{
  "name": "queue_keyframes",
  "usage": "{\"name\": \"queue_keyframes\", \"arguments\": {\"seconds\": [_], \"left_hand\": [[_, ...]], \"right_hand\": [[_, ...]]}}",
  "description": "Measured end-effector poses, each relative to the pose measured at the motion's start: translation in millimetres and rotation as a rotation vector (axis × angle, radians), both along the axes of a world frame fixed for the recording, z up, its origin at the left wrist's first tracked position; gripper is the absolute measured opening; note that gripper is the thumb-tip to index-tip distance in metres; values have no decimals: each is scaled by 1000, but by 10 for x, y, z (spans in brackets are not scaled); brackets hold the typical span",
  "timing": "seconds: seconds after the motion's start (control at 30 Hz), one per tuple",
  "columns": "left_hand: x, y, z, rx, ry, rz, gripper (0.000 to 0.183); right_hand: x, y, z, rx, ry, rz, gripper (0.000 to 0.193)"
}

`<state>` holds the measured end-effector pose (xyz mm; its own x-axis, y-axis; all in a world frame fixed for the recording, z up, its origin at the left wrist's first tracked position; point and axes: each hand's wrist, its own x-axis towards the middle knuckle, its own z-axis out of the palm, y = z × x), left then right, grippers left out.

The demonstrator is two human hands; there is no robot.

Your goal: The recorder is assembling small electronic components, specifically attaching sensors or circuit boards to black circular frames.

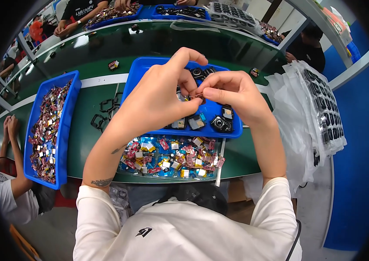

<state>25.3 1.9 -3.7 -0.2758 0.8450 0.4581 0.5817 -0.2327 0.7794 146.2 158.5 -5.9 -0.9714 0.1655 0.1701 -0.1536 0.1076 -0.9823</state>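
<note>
Above a blue tray [139, 69], my two hands meet and pinch a small reddish part [199, 95], perhaps a little circuit board; the fingers cover most of it. My left hand [160, 93] has thumb and fingertips closed on its near side, the index finger arched above. From the other side my right hand [236, 93] grips it between thumb and fingers. Below them in the tray lie black camera-like housings [222, 123] and grey-faced pieces [196, 122]. A clear tray [219, 150] nearer my body holds several red circuit boards with silver and yellow battery-like pieces [166, 164].
At left stands a long blue bin [65, 165] full of similar small boards. Black frames [99, 121] lie beside the middle tray. Stacked clear trays of black parts [323, 104] with plastic sheeting [286, 104] rise at right. Across the green conveyor bench [93, 54] sit other people and more bins.
</note>
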Motion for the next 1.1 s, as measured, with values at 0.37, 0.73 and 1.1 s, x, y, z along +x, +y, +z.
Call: {"name": "queue_keyframes", "arguments": {"seconds": [0.37, 0.73, 1.1], "left_hand": [[-34, 0, -20, -126, 197, 143, 78], [-182, 3, 81, 84, -293, 123, 20], [-105, 64, 17, 113, -173, -6, 19]], "right_hand": [[-148, -94, 41, 942, 301, -140, 9], [-117, -39, 123, 893, 604, -369, 10], [-32, 65, 84, 156, 300, -178, 8]]}}
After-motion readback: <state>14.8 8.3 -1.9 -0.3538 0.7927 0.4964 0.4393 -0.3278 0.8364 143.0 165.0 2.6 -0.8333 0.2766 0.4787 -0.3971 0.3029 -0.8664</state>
